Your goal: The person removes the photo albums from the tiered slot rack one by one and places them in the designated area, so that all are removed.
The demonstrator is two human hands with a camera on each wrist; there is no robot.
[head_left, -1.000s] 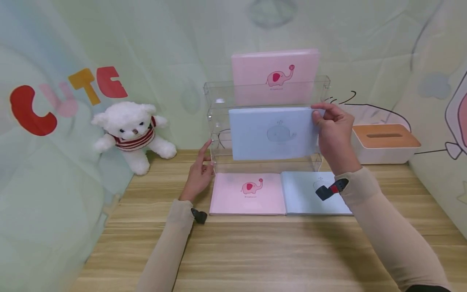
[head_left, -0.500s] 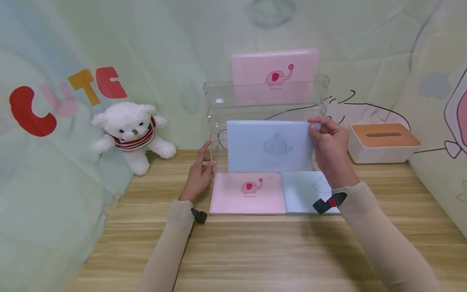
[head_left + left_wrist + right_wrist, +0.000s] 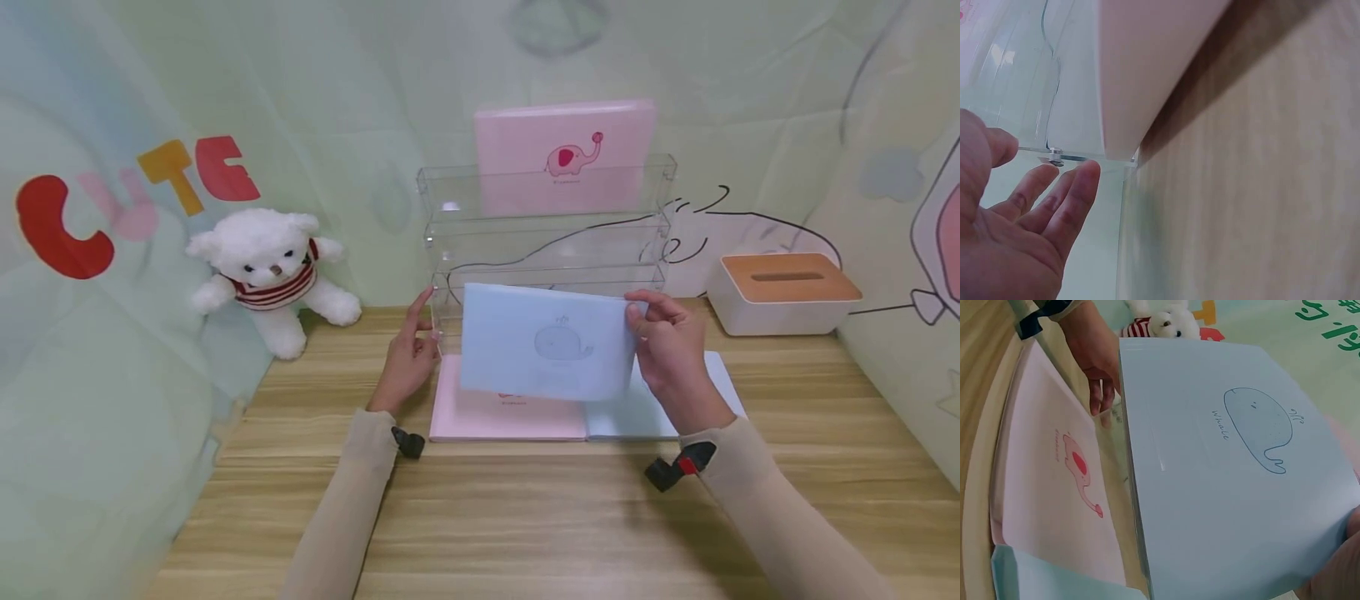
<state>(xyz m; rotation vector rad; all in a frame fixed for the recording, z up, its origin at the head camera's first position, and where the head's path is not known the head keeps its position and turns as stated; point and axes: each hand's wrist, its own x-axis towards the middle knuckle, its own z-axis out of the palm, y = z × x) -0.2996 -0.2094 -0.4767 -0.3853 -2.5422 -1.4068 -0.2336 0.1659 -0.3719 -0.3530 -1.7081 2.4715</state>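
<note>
My right hand point(image 3: 671, 354) pinches the upper right corner of a light-blue booklet point(image 3: 510, 333) with a whale drawing. The booklet hangs slightly tilted in front of a clear acrylic display rack point(image 3: 551, 250), its lower edge overlapping the books on the table in the head view. In the right wrist view the word "Whale" and the page edges show. Fingers of my left hand point(image 3: 405, 362) touch the rack's left side, fairly straight and near a small metal fastener point(image 3: 1055, 156). On the rack's top tier leans a pink elephant booklet point(image 3: 517, 142).
In front of the rack, a pink elephant booklet point(image 3: 480, 423) and a light-blue booklet point(image 3: 618, 423) lie side by side on the wooden table point(image 3: 525, 525). A white plush bear point(image 3: 262, 242) sits at left. A tissue box point(image 3: 787, 308) with a wooden lid stands at right.
My right hand has moved the blue whale booklet down and toward me, from the rack's middle tiers to over the books on the table. The left hand stays at the rack's side.
</note>
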